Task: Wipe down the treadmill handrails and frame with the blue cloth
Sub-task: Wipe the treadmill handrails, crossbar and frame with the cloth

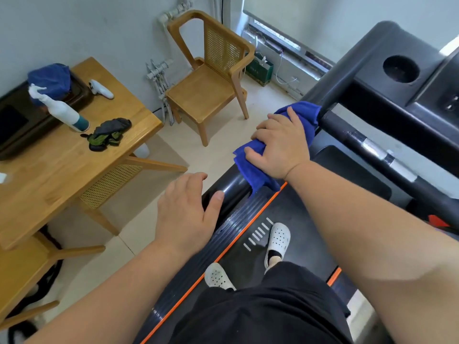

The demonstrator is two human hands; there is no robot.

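I stand on the black treadmill belt (293, 247) with orange side stripes. My right hand (280, 145) grips the blue cloth (250, 167), which is wrapped over the left black handrail (233, 187). The cloth runs up toward the console end of the rail. My left hand (186, 212) rests on the lower end of the same handrail, fingers relaxed, thumb on the rail top. The black console (387, 45) with a round cup holder is at the upper right. A cross bar (372, 145) with silver sensor patches runs below it.
A wooden table (62, 170) stands at the left with a white spray bottle (62, 110), a second blue cloth (49, 78), a dark tray, a white controller and a dark rag. A wooden cane chair (211, 78) stands by the wall. My white shoes (278, 239) are on the belt.
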